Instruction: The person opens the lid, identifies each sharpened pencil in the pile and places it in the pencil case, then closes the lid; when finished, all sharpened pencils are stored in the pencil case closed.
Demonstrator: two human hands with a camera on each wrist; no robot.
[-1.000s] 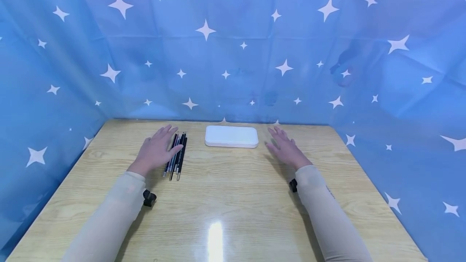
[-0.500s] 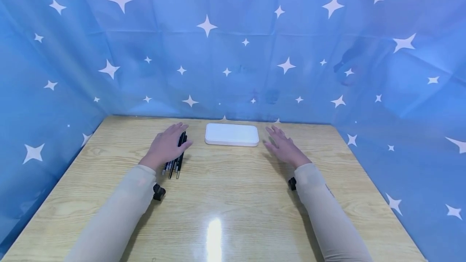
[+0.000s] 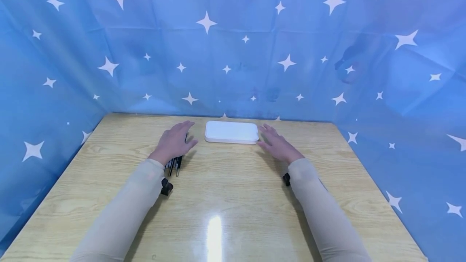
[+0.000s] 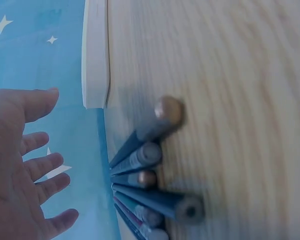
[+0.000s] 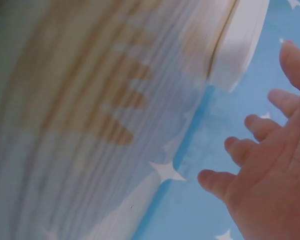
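A flat white case (image 3: 231,132) with rounded corners lies near the far edge of the table. To its left is a bundle of slim dark pencils (image 3: 178,162), partly hidden by my left hand (image 3: 174,144), which hovers over them with fingers spread. In the left wrist view the ends of several pencils (image 4: 160,199) point at the camera, and that palm holds nothing. My right hand (image 3: 277,145) is at the case's right end, fingers extended; whether the fingertips touch it I cannot tell. The right wrist view shows the case (image 5: 238,50) beyond the thumb.
The wooden table (image 3: 236,189) reflects a bright light near its front. A blue curtain (image 3: 233,51) with white stars stands behind and at both sides of it. A small black device (image 3: 166,186) sits at the left wrist, another (image 3: 287,179) at the right.
My left hand has moved right across the pencils toward the case. The right hand has shifted slightly left, up to the case's right end. The view has tilted down a little.
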